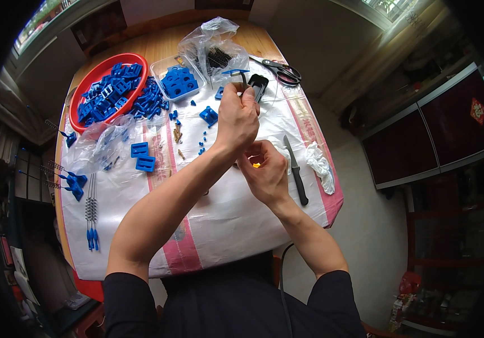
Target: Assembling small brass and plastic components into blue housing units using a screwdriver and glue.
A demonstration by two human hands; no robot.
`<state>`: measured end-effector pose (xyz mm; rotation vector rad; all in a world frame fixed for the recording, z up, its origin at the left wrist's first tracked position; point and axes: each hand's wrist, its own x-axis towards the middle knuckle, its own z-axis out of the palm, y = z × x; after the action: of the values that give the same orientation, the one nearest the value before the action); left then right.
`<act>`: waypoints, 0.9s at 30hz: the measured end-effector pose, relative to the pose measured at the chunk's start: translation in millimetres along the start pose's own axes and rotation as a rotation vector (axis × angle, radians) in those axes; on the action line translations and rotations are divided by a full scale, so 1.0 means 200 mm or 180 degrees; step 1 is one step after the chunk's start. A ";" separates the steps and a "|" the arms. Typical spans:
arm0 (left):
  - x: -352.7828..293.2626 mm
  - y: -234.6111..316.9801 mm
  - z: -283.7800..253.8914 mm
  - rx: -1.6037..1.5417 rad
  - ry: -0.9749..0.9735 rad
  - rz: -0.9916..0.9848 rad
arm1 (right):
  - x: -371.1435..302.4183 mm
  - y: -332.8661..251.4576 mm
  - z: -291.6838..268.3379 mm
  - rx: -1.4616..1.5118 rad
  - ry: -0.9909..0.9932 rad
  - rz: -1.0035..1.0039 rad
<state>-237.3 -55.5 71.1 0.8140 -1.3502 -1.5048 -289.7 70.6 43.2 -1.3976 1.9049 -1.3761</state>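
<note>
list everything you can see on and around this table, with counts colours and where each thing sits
table: one, wooden, under a white sheet with pink stripes
red bowl: one, far left, full of blue plastic parts
loose blue parts: many, heaped beside the bowl
clear tray: one, holds blue blocks, far centre
clear bags: two, one far centre with dark parts, one crumpled at left
blue frames: two, left of centre
brass pins: several, centre
springs with blue ends: a few, left edge
scissors: one, black handles, far right
knife: one, black handle, right
white rag: one, right edge
left hand: raised, pinching a thin wire by a black part
right hand: closed on something small and orange, mostly hidden
</note>
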 end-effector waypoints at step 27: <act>-0.07 0.01 0.04 0.1043 -0.0057 0.1008 | 0.28 -0.23 -0.50 0.2298 -0.0896 0.0195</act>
<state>-238.0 -38.9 73.5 0.7440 -1.6784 -1.0631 -367.9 67.6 139.5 -1.0758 1.0900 -1.5219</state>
